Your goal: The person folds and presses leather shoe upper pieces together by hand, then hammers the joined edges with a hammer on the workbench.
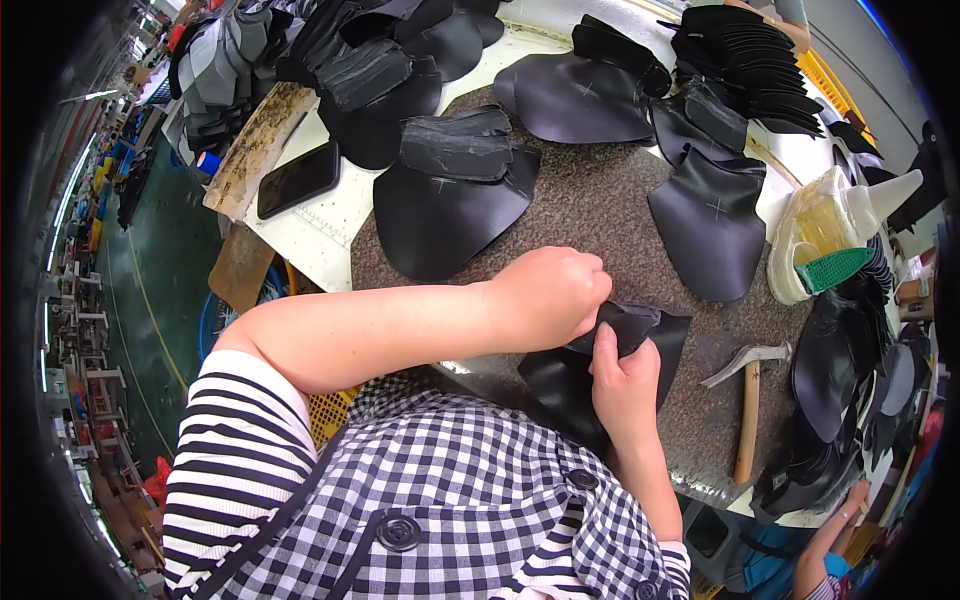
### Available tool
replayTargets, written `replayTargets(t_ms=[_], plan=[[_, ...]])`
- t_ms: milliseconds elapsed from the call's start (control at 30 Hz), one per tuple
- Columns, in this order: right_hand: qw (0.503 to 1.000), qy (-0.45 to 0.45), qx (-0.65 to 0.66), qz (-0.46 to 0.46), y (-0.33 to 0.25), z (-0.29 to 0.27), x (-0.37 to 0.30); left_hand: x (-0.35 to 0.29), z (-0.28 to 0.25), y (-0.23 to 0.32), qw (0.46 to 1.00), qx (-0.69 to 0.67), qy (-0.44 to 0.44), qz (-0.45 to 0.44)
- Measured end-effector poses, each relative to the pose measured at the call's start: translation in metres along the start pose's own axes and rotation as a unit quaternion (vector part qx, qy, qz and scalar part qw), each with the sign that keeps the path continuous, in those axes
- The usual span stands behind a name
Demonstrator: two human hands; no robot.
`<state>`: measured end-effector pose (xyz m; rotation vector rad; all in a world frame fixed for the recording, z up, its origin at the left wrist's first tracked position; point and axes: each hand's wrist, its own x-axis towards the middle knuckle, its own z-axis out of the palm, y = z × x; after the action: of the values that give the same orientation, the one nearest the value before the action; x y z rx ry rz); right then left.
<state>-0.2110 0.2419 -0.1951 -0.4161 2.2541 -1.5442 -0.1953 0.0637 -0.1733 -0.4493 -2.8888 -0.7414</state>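
Observation:
My left hand [550, 295] is closed in a fist at the edge of a black leather piece [560, 385], close in front of my body. On the same piece my right hand [628, 385] is closed, its thumb pressing a folded edge from the near side. The fingertips of both hands are mostly hidden. Beyond my hands, another black leather piece [450, 225] with a rough dark strip lies on the brown speckled work surface [595, 205]. To the right of my hands rests a hammer [748, 410] with a wooden handle.
Further black leather pieces [705, 225] and stacks [745, 65] lie around the far and right sides. A glue bottle [815, 225] with a green brush [835, 268] stands at the right. A phone [298, 180] lies at the left. Another person's hand [855, 497] shows at lower right.

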Motion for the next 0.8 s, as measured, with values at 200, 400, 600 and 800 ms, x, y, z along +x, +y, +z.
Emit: replayTargets(t_ms=[200, 400, 600, 800], plan=[[1.0, -0.005, 0.013, 0.012, 0.0, 0.0, -0.001, 0.002, -0.013, -0.003, 0.972, -0.188, -0.021, -0.141], [0.996, -0.018, 0.072, 0.047, -0.01, -0.001, -0.003, 0.0, -0.02, -0.004, 0.972, -0.207, -0.042, -0.103], [0.998, -0.024, 0.06, 0.029, -0.01, -0.001, -0.002, -0.006, -0.007, 0.0, 0.989, -0.129, 0.034, -0.058], [0.997, 0.012, -0.008, -0.073, 0.006, 0.004, -0.003, -0.004, 0.012, 0.0, 0.979, -0.145, 0.067, -0.124]])
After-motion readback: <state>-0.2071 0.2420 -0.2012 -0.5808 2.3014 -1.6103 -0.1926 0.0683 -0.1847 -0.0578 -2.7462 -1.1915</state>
